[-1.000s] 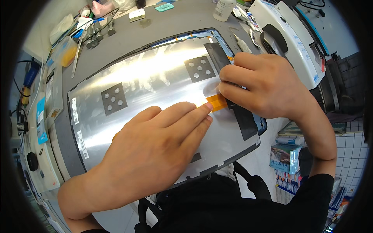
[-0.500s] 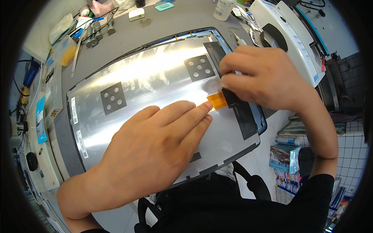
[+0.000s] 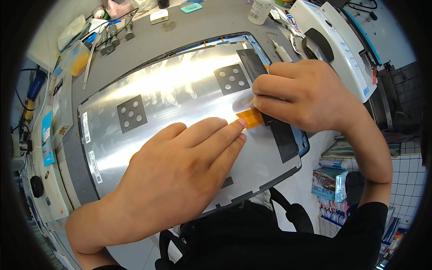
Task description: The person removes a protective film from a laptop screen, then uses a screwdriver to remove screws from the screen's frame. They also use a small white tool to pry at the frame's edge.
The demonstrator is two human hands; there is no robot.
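Metal panel (image 3: 171,90) lies beneath both hands (image 3: 184,166); a clear box (image 3: 67,57) holds something yellow (image 3: 79,65).

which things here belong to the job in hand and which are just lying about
In the job:
- silver panel
- orange strip, under left hand's fingertips
- black strip, by right hand
- blue-edged frame, probably

Lying about, it seems:
- bottle
- teal pad
- thin metal strip
- grey cylinders
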